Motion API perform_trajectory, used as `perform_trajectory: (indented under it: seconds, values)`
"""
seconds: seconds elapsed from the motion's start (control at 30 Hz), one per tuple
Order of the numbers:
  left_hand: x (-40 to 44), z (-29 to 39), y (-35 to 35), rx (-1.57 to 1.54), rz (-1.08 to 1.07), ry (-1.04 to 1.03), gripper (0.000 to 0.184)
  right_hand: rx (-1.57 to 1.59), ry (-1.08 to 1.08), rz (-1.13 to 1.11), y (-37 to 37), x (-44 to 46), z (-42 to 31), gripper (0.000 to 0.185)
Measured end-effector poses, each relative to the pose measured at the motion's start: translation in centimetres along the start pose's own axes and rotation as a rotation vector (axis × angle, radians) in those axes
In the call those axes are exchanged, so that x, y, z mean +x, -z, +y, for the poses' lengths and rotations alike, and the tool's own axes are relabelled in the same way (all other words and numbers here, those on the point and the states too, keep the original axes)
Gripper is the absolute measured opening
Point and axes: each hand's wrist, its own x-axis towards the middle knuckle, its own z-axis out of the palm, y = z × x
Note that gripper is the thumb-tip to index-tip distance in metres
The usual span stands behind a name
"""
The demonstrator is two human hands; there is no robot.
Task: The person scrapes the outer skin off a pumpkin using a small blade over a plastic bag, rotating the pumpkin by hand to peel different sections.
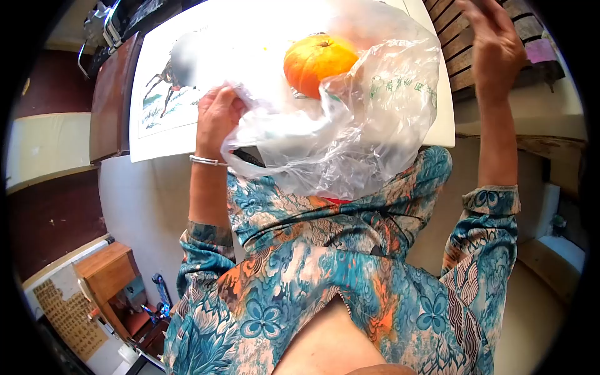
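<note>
A clear plastic bag [387, 119] with green print lies bunched over the near edge of the white table [445, 119] and hangs toward my lap. My left hand [219, 115] pinches the bag's left edge, its fingers closed on the film. An orange pumpkin [319, 59] rests on the tabletop, with the bag against its right and near sides. My right hand [500, 53] is raised to the right of the table, away from the bag. Its fingertips reach a dark thing at the top edge of the view, too cut off to name.
A printed horse picture [169, 100] lies at the table's left. A slatted wooden surface [459, 47] stands at the right, with a pink item [540, 51] near it. Brown wooden furniture [115, 100] adjoins the table's left side. A small wooden cabinet [107, 270] is at lower left.
</note>
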Motion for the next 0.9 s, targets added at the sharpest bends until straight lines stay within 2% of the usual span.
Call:
perform_trajectory:
  seconds: [0.03,0.07,0.17,0.23,0.27,0.3,0.33,0.4,0.43,0.5,0.57,0.6,0.63,0.7,0.77,0.8,0.87,0.9]
  values:
    - [0.3,-0.5,-0.4,0.008,-0.016,0.007,0.024,0.143,0.061,-0.096,-2.0,0.0,-1.5,0.030]
    - [0.5,-1.0,-0.7,0.021,-0.057,-0.025,0.024,0.091,0.044,-0.198,-3.2,-1.5,-0.5,0.027]
    - [0.4,-1.4,-2.8,0.177,0.016,-0.028,0.023,0.118,0.013,-0.486,-8.8,-6.0,0.6,0.019]
    - [-0.4,-1.0,-2.8,0.293,0.066,-0.054,0.022,0.085,-0.340,-0.694,-9.0,-7.6,3.5,0.021]
    - [-0.8,-0.9,-1.9,0.323,0.088,-0.049,0.021,0.022,-0.579,-0.726,-7.5,-8.0,3.7,0.023]
    - [-0.9,-1.0,-0.7,0.352,0.111,-0.040,0.021,0.047,-0.642,-0.706,-6.6,-9.1,5.5,0.026]
    - [-1.4,-1.2,0.4,0.421,0.162,-0.032,0.019,-0.039,-0.603,-0.781,-5.2,-9.4,6.6,0.026]
    - [-2.6,-1.2,2.8,0.542,0.184,0.062,0.020,-0.305,-0.671,-1.042,-2.0,-9.6,7.1,0.028]
    - [-3.3,-0.8,3.2,0.627,0.192,0.126,0.022,-0.456,-0.612,-1.076,-0.8,-10.4,7.9,0.029]
    - [-4.2,0.1,3.8,0.828,0.110,0.085,0.027,-0.755,-0.484,-1.132,0.6,-12.1,9.5,0.031]
    - [-5.1,3.2,-0.2,1.365,0.203,-0.142,0.036,-0.791,-0.489,-1.029,0.9,-12.5,8.9,0.029]
    - [-5.4,4.1,-3.2,1.346,0.324,-0.312,0.044,-0.805,-0.492,-0.983,0.8,-12.8,8.5,0.028]
    - [-5.0,4.7,-4.1,1.486,0.293,-0.710,0.049,-0.782,-0.432,-0.980,0.4,-13.0,8.0,0.029]
    - [-4.9,5.7,-7.5,1.502,0.322,-0.967,0.044,-0.737,-0.316,-0.966,-1.1,-13.1,7.0,0.031]
    - [-4.9,4.6,-10.2,1.351,0.049,-0.957,0.039,-0.753,-0.346,-1.093,-2.4,-12.5,6.7,0.041]
    - [-3.6,3.4,-11.3,1.171,-0.216,-0.902,0.035,-0.764,-0.376,-1.125,-3.0,-12.2,6.8,0.043]
    - [-0.2,0.8,-12.0,1.316,-0.450,-0.596,0.037,-0.782,-0.419,-1.146,-3.5,-12.3,8.5,0.053]
    - [2.4,-1.2,-11.3,1.455,-0.451,-0.565,0.041,-0.777,-0.428,-1.074,-3.5,-12.5,9.3,0.053]
